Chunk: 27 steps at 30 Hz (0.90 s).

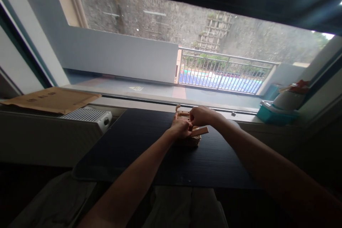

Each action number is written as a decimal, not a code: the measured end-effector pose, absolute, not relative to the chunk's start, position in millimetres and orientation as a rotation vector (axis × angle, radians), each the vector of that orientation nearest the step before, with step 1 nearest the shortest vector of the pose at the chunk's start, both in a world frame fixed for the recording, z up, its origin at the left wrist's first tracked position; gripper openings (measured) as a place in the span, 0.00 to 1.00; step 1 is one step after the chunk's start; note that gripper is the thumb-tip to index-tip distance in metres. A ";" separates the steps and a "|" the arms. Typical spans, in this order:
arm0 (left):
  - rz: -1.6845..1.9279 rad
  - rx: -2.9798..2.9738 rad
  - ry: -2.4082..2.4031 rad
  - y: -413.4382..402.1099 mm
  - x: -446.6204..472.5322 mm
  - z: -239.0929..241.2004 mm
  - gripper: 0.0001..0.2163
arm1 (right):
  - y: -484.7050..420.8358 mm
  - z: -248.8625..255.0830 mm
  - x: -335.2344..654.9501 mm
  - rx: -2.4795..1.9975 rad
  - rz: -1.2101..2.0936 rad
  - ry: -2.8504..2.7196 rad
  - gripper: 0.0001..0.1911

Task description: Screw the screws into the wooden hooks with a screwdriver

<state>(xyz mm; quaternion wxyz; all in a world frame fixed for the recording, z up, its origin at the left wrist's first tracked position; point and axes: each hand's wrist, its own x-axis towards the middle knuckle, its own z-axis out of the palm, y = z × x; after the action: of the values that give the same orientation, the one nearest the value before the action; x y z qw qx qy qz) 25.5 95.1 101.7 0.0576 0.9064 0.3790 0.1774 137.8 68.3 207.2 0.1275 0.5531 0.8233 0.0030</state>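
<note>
Two hands meet over a small woven basket (197,141) on the dark table (128,146).
The left hand (181,128) seems to steady the pieces while the right hand (202,115) works above; fingers curl in, but I cannot tell what they grip. A wooden strip (200,131) juts past the rim. The envelope (53,99) bears dark characters, too small to read.

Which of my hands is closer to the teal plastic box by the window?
Right. Your right hand, at the small brown container on the black table, is left of the teal box; your left hand, also at the container, is farther left.
</note>
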 end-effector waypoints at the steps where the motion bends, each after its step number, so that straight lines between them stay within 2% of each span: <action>1: 0.531 2.745 1.148 95.1 25.5 101.7 0.09 | 69.2 206.5 141.3 1.617 -0.003 2.394 0.14; 5: 0.533 2.749 1.123 94.2 24.5 101.4 0.11 | 68.1 206.0 149.9 1.607 -0.003 2.408 0.13; 10: 0.581 2.755 1.111 94.1 23.0 99.1 0.08 | 60.3 212.6 143.3 1.511 0.090 2.441 0.09; 16: 0.686 2.728 1.095 92.9 23.3 97.2 0.13 | 67.9 214.4 130.1 1.407 0.081 2.427 0.06; 22: 0.720 2.713 1.076 91.2 22.5 99.2 0.07 | 85.2 212.0 139.2 1.494 -0.007 2.314 0.12; 27: 0.733 2.710 1.074 92.5 21.3 96.9 0.07 | 82.5 221.4 148.0 1.394 -0.074 2.371 0.13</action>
<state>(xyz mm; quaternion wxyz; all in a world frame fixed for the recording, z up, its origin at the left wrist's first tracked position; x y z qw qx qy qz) 21.3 92.5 96.9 0.0676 0.8995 0.3565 0.2434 148.0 82.5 221.4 0.1939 0.4971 0.8453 -0.0263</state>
